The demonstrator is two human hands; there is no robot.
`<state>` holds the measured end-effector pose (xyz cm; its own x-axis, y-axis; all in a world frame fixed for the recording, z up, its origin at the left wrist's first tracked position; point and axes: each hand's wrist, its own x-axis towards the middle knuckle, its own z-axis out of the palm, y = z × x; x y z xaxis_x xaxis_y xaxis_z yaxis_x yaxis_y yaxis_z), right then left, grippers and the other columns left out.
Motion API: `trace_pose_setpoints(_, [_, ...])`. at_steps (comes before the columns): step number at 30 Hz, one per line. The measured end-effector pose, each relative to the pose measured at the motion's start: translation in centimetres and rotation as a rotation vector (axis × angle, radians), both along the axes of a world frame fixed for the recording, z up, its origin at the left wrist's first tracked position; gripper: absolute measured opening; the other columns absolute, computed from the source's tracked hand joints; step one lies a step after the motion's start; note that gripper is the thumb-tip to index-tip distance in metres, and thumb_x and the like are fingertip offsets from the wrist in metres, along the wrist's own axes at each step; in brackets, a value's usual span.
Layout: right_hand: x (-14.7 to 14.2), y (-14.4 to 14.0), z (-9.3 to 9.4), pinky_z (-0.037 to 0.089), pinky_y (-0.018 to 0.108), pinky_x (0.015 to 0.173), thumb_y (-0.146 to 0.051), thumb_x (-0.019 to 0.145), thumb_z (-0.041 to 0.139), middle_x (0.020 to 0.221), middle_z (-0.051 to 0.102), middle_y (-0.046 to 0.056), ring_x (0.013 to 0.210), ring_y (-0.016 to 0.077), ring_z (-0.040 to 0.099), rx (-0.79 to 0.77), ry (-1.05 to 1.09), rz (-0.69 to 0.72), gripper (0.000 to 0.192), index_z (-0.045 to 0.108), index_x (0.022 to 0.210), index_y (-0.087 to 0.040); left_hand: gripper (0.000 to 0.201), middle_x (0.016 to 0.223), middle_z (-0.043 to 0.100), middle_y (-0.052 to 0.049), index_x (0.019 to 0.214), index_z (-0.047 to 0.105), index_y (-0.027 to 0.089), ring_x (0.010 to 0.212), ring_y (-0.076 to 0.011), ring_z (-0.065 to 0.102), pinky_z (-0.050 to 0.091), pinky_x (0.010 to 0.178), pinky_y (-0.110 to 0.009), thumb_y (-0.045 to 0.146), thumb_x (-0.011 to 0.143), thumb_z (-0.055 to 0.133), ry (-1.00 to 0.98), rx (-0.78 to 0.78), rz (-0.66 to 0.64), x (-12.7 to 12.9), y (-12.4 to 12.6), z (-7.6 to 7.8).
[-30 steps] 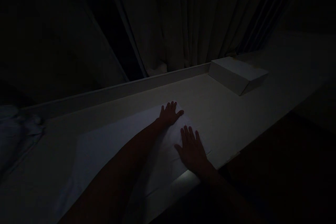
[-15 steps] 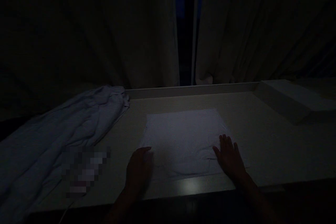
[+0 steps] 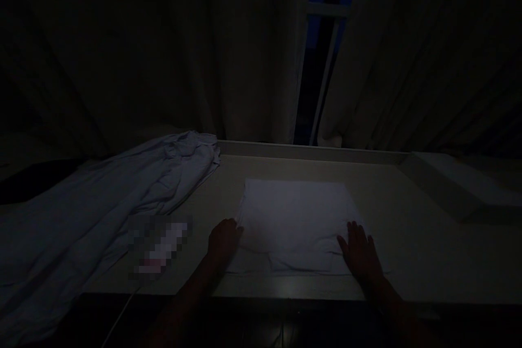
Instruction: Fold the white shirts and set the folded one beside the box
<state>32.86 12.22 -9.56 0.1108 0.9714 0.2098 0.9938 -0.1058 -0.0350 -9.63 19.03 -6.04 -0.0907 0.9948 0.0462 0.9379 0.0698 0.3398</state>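
Cloth, white, folded flat into a rectangle (image 3: 294,223): lies on the pale counter (image 3: 411,261), toward its near edge, roughly midway along the visible length. Slight ripple along the cloth's near hem.

Left hand (image 3: 223,240): rests at the cloth's near left corner, fingers loosely curled onto the hem; the dim light does not show whether they pinch the fabric or only touch it.

Right hand (image 3: 361,253): laid palm down on the cloth's near right corner, fingers extended and slightly spread, gripping nothing.

Sheet, pale, crumpled (image 3: 101,201): heaped across the counter's left end, its nearest folds close to the cloth's left side but apart from it.

Box, white, low (image 3: 457,185): stands at the counter's far right corner, well apart from the cloth.

Curtains, dark (image 3: 204,54): hang behind the counter's far edge, parted by a narrow gap with a window frame (image 3: 326,65) showing.

Scene very dark throughout; finer detail not readable.
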Motion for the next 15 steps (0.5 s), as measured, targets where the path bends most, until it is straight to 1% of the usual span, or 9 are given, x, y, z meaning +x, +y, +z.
trace_pose_setpoints(3, [0.3,0.4,-1.1,0.016,0.056,0.113,-0.051,0.097,0.018,0.156,0.023,0.020,0.145,0.0319,0.017,-0.005,-0.018,-0.026,0.071,0.029,0.149,-0.005,0.025,0.089,0.069,-0.017,0.078,0.067,0.014,0.088,-0.0287,0.065,0.043,0.078,-0.035,0.034,0.082,0.053,-0.070,-0.029,0.040,-0.2,1.1,0.6])
trace_pose_setpoints(6, [0.5,0.7,-1.7,0.013,0.055,0.114,-0.052,0.097,0.016,0.157,0.020,0.019,0.146,0.0307,0.015,0.000,-0.026,-0.034,0.072,0.027,0.150,-0.005,0.026,0.085,0.071,-0.015,0.077,0.069,0.015,0.083,-0.0266,0.066,0.044,0.072,-0.032,0.034,0.081,0.053,-0.165,-0.034,0.048,-0.2,1.9,1.7])
trace_pose_setpoints(8, [0.5,0.6,-1.6,0.013,0.055,0.114,-0.052,0.097,0.016,0.157,0.020,0.018,0.146,0.0302,0.014,0.011,-0.028,-0.032,0.071,0.027,0.150,-0.007,0.028,0.081,0.071,-0.012,0.076,0.070,0.015,0.078,-0.0234,0.067,0.046,0.066,-0.027,0.035,0.082,0.051,-0.257,-0.043,0.038,-0.1,2.2,2.5])
trace_pose_setpoints(11, [0.4,0.2,-0.9,0.014,0.054,0.114,-0.051,0.097,0.018,0.156,0.025,0.017,0.145,0.0307,0.017,0.020,-0.011,-0.021,0.068,0.030,0.150,-0.010,0.038,0.066,0.067,-0.007,0.076,0.072,0.014,0.066,-0.0201,0.064,0.047,0.055,-0.023,0.037,0.082,0.042,-0.389,-0.053,0.018,0.0,1.7,3.3])
trace_pose_setpoints(12, [0.4,0.0,-0.7,0.015,0.055,0.114,-0.051,0.097,0.019,0.155,0.027,0.017,0.145,0.0310,0.018,0.022,-0.002,-0.017,0.067,0.032,0.149,-0.012,0.036,0.063,0.065,-0.005,0.075,0.071,0.016,0.064,-0.0198,0.062,0.047,0.054,-0.023,0.036,0.080,0.042,-0.453,-0.057,0.006,0.1,1.3,3.5])
trace_pose_setpoints(13, [0.3,-0.1,-0.5,0.016,0.055,0.113,-0.051,0.097,0.020,0.154,0.029,0.016,0.144,0.0313,0.019,0.025,0.006,-0.011,0.066,0.032,0.149,-0.013,0.034,0.061,0.064,-0.004,0.078,0.072,0.014,0.063,-0.0198,0.062,0.048,0.054,-0.023,0.034,0.078,0.045,-0.518,-0.061,-0.010,0.1,0.9,3.6])
trace_pose_setpoints(15, [0.2,-0.2,-0.2,0.017,0.055,0.113,-0.052,0.097,0.022,0.154,0.031,0.016,0.144,0.0318,0.021,0.033,0.012,0.002,0.065,0.033,0.149,-0.015,0.022,0.062,0.065,-0.004,0.079,0.071,0.016,0.067,-0.0208,0.063,0.049,0.059,-0.025,0.029,0.072,0.054,-0.691,-0.074,-0.003,0.3,0.0,3.9])
